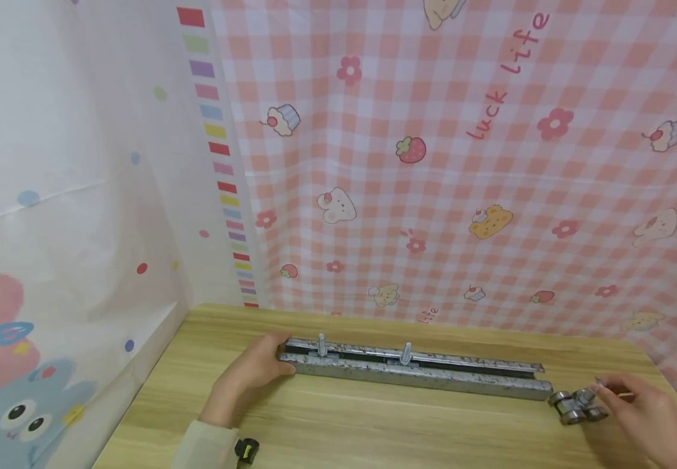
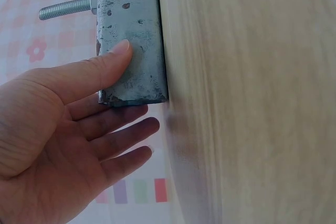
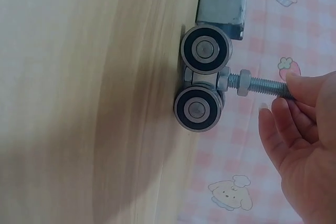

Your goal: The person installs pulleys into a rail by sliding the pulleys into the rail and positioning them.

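Note:
A grey, rust-speckled metal track rail point(image 1: 432, 379) lies on the table with its slot facing up. Two threaded bolts, a left one point(image 1: 322, 345) and a right one point(image 1: 407, 354), stand up out of that slot. My left hand point(image 1: 259, 362) holds the rail's left end, thumb on the near side wall and fingers around the far side and end. By the right end, my right hand point(image 1: 646, 405) pinches the tip of the threaded bolt point(image 3: 265, 86) of a roller trolley point(image 1: 573, 407). Its wheels point(image 3: 204, 49) are close to the rail's end, and a nut point(image 3: 244, 83) sits on the bolt.
The wood-grain table point(image 1: 362, 433) extends in front of the rail. Behind it hangs a pink checked cloth point(image 1: 373, 247), and a white patterned cloth point(image 1: 81, 215) hangs at the left. A small black item point(image 1: 247, 449) is beside the left sleeve.

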### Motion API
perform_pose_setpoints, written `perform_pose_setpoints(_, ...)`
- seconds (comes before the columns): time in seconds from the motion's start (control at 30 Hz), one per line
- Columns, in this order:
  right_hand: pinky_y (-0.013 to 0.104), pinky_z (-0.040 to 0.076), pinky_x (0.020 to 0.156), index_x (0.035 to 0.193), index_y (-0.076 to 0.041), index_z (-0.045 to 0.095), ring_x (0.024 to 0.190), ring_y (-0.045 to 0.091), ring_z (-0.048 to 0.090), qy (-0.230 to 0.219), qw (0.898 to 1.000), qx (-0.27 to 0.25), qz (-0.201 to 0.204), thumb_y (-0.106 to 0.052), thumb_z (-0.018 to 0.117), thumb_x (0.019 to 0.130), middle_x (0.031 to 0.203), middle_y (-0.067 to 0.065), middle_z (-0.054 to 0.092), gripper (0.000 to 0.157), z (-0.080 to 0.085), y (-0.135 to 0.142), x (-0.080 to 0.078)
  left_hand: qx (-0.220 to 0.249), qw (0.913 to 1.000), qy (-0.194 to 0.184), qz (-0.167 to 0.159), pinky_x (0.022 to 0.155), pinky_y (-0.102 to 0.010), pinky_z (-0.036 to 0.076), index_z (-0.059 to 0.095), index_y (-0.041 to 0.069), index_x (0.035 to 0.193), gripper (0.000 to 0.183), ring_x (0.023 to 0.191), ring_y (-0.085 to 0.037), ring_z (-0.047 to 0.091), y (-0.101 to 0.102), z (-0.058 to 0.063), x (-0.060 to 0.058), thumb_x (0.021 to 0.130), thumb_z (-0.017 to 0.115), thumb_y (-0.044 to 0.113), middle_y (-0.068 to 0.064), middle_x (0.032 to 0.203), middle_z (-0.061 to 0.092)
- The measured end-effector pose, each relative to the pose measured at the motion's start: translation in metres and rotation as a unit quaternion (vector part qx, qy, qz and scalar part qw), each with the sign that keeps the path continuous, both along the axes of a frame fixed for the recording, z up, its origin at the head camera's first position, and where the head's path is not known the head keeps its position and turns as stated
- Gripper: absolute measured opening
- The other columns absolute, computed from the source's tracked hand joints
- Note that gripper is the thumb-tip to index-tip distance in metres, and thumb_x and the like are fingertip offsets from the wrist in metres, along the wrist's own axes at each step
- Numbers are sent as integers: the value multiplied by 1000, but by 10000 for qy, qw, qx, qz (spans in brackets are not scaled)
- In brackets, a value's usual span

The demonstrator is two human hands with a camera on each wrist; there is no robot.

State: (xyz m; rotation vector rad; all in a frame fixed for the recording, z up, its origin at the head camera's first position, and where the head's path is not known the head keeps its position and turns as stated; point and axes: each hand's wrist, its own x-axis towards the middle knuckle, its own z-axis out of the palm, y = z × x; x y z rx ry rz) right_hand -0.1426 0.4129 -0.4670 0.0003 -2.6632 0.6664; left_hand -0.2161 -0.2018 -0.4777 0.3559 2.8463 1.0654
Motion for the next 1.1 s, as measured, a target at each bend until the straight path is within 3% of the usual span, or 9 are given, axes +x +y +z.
perform_pose_setpoints(0.1,24,53,50,105,17,69,69,20,69,-291,9995,-31,-76,1,72,96,85,20,71,19,2,2,-4,5,10000,-29,10,105,-52,53,66,-7,132,56,115,-32,66,-1,0,0,82,88,5,-17,124,70)
perform_pose_setpoints(0.2,34,56,50,109,20,67,74,41,70,-590,9981,-122,-159,-5,69,100,87,23,70,26,5,4,-9,5,10000,-43,7,105,-52,53,65,-7,133,57,117,-33,65,-1,1,0,82,88,5,-18,126,70)
perform_pose_setpoints(0.33,44,57,54,113,20,65,80,46,69,-755,9967,-181,-240,-8,68,102,92,27,70,31,7,6,-14,-13,10000,-22,-20,105,-52,53,66,-6,132,56,116,-32,65,-1,1,0,82,88,4,-17,125,70)
perform_pose_setpoints(0.5,43,56,54,112,17,66,83,48,69,-660,9975,-138,-228,-12,69,102,92,26,71,31,7,8,-18,-28,10000,30,-52,102,-51,55,68,-5,129,53,110,-28,67,-1,0,-1,81,88,3,-13,119,72)
perform_pose_setpoints(0.7,32,53,51,112,15,68,82,43,70,-603,9980,-92,-182,-15,70,102,93,25,72,32,6,7,-21,-8,10000,57,-75,102,-51,55,69,-3,128,51,110,-28,66,-1,0,-1,81,89,4,-12,118,72)
perform_pose_setpoints(0.93,24,49,49,110,13,70,68,8,63,-416,9988,-204,-125,-12,73,100,89,19,74,27,6,-1,-24,-53,9999,30,-80,104,-53,53,67,-5,130,55,114,-31,66,-2,2,0,81,89,6,-14,121,71)
perform_pose_setpoints(1.1,24,49,49,109,13,71,66,0,60,-328,9990,-306,-19,-10,73,99,88,16,74,25,5,-5,-25,-86,9999,76,-109,101,-52,55,69,-3,126,51,110,-29,67,-3,2,-1,80,90,6,-11,117,72)
